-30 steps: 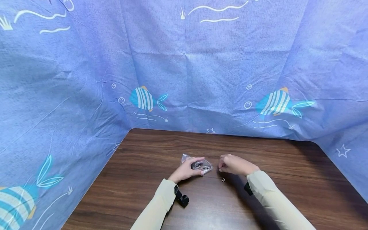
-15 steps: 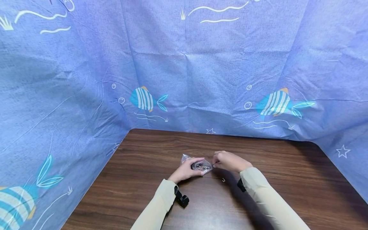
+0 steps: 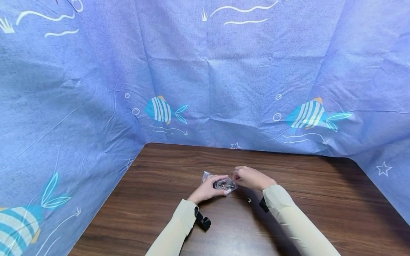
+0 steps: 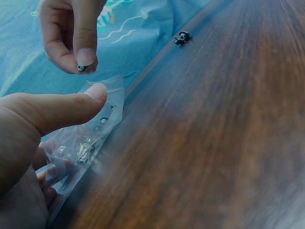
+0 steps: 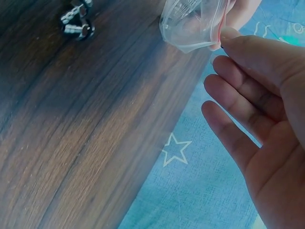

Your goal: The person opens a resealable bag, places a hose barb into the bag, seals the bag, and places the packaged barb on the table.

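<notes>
Inside the table's far edge [image 3: 250,153], left hand [image 3: 206,191] grips bag [image 4: 78,138], right hand [image 3: 252,177] pinches metal bit [image 4: 81,68]; slackening could drop it!

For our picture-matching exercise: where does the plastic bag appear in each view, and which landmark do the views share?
Head: plastic bag below centre, slightly right, in the left hand.
Left wrist: plastic bag at lower left, partly behind the left thumb.
Right wrist: plastic bag at the top, right of centre, cut off by the edge.
Shared landmark: loose metal pieces on the table, in all three.
</notes>
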### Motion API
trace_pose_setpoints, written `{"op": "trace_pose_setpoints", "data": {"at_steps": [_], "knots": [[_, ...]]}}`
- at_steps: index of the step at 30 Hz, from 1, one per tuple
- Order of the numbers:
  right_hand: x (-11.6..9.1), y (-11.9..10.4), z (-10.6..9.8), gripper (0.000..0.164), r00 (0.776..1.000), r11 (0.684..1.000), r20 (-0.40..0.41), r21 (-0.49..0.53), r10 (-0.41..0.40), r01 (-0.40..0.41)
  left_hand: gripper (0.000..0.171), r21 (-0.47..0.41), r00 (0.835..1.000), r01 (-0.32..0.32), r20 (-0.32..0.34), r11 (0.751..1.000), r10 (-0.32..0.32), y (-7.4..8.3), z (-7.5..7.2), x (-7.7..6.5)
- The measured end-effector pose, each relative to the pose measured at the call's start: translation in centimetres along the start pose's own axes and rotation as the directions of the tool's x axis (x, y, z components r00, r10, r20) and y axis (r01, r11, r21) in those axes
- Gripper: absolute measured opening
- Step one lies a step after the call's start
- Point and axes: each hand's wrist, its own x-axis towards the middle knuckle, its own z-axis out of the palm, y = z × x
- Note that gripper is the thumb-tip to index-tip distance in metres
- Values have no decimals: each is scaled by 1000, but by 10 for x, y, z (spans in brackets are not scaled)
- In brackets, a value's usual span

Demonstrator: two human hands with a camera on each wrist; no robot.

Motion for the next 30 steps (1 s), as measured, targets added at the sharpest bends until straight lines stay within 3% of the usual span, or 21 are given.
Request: {"op": "trace_pose_setpoints", "data": {"at_steps": [27, 30], "knots": [[0, -1, 3, 5, 1000, 1000, -19, 15, -15, 15, 58, -6, 1000, 17, -15, 1000, -17, 0, 1, 1], [-4, 0, 3, 2, 1000, 999, 8, 33, 16, -16, 58, -1, 1000, 21, -12, 1000, -21, 0, 1, 0]]}}
